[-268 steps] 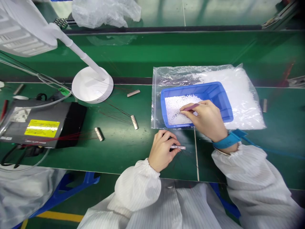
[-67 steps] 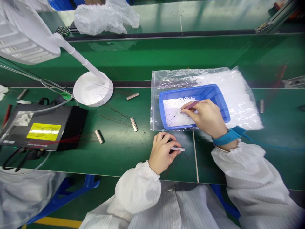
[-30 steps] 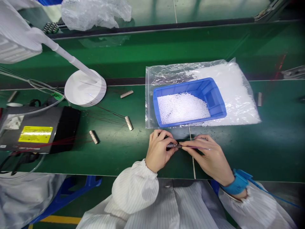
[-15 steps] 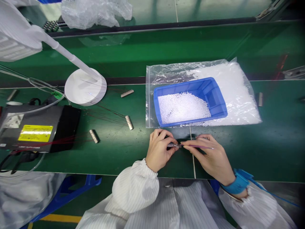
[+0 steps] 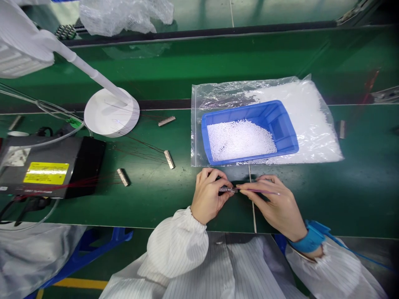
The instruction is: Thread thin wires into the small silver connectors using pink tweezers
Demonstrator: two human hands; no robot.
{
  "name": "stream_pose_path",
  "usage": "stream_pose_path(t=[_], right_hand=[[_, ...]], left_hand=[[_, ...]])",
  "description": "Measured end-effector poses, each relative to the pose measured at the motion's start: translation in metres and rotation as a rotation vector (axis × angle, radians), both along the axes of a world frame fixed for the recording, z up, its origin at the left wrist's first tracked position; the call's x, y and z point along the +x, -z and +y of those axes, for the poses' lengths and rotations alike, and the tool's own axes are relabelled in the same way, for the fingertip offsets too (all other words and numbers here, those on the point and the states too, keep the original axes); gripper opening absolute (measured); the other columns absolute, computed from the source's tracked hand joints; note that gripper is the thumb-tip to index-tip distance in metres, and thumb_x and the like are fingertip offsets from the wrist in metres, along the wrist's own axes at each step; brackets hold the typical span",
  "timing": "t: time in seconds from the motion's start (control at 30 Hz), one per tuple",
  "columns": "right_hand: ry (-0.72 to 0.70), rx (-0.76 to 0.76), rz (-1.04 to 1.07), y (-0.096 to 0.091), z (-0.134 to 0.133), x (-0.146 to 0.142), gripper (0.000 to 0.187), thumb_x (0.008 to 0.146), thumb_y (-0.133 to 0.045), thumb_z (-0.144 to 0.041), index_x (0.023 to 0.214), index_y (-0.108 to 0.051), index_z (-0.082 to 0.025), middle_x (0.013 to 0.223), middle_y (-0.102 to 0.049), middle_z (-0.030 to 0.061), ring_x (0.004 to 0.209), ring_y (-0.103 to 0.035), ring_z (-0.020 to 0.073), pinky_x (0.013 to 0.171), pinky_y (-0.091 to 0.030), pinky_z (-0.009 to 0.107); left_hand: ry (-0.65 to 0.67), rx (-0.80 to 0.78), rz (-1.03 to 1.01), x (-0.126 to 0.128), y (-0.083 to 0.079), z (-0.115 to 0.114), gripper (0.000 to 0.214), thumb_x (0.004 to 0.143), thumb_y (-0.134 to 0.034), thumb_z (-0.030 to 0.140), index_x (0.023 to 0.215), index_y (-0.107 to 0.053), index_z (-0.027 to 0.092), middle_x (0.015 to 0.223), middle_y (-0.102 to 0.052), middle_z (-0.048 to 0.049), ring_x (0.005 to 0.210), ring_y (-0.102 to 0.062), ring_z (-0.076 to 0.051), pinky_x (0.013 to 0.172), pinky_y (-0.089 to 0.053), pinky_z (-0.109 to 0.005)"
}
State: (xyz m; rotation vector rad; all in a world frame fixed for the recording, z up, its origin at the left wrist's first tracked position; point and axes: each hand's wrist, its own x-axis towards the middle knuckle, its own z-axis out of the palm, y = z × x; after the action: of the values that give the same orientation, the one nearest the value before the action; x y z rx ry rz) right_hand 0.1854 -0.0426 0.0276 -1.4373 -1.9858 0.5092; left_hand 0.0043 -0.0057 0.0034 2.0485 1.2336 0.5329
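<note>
My left hand [image 5: 206, 196] is closed round one end of a small, narrow metallic block [image 5: 226, 189], held just above the green bench top. From the other side, my right hand [image 5: 277, 207] pinches a thin pinkish stick-like tool [image 5: 262, 192]. Its tip is at or very near the block's right end; I cannot tell if they touch. A blue tray [image 5: 249, 159] of small white beads [image 5: 240, 140] lies just beyond my hands, resting on a clear zip bag [image 5: 321, 145] full of similar white material. A blue wrist strap [image 5: 310, 238] circles my right wrist.
Several metallic blocks, one of them [image 5: 168, 159] with fine reddish wires, lie to the left. Beyond them are a white lamp base [image 5: 112, 124] and a black box with a yellow label [image 5: 46, 172]. Bubble wrap [image 5: 124, 14] lies at the back; a white-clad person [image 5: 37, 257] sits left.
Both hands keep nearly the same position and grip on the metallic block and the stick-like tool. The whole view has shifted very slightly.
</note>
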Motion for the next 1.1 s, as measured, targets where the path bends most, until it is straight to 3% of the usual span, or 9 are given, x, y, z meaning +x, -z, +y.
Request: stream_pose_path(t=[1.1], right_hand=[[-0.049, 0.039, -0.05, 0.0017, -0.0009, -0.0012, 0.016, 0.085, -0.06, -0.015, 0.1, -0.062, -0.023, 0.09, -0.073, -0.0023, 0.066, -0.062, 0.0133, 0.074, -0.045, 0.037]], left_hand=[[-0.022, 0.009, -0.035, 0.0009, 0.0002, 0.0001, 0.008, 0.076, -0.072, 0.029, 0.079, -0.068, 0.022, 0.09, -0.063, -0.0008, 0.095, -0.047, -0.021, 0.082, -0.036, -0.037]])
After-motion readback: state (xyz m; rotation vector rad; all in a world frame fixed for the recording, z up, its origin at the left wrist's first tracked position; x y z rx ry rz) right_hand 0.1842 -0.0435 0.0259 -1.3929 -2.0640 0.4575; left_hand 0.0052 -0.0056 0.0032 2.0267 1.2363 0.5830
